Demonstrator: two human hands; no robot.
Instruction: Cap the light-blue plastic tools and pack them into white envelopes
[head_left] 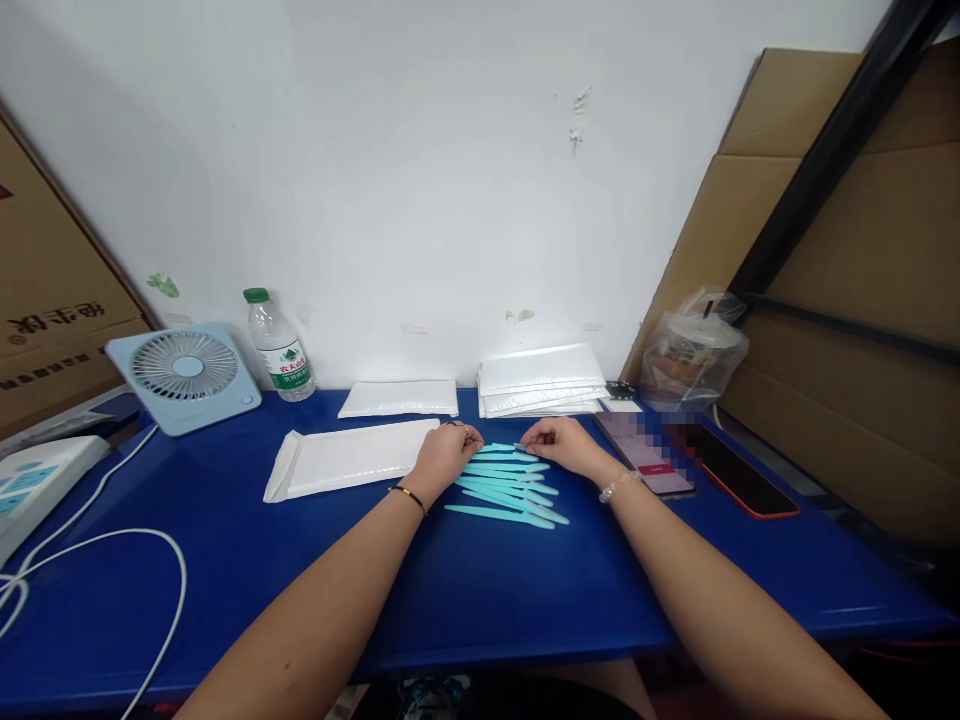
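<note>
Several slim turquoise eyebrow razors (510,516) lie fanned in a loose row on the blue table, handles and tips pointing sideways. At the far end of the row, my left hand (448,455) pinches the left end of one razor (499,447). My right hand (564,443) is closed at its other end, where a small greyish tip or cap shows between the fingertips. Just left of my left hand, and partly behind it, lies a white padded mailer (352,455) with its flap end to the left.
Against the wall are a flat white mailer (397,398) and a stack of mailers (541,378). A fan (184,375), water bottle (281,350) and power strip (45,485) with white cable stand left. Two phones (649,455) (739,470) and a bagged cup (694,355) are right.
</note>
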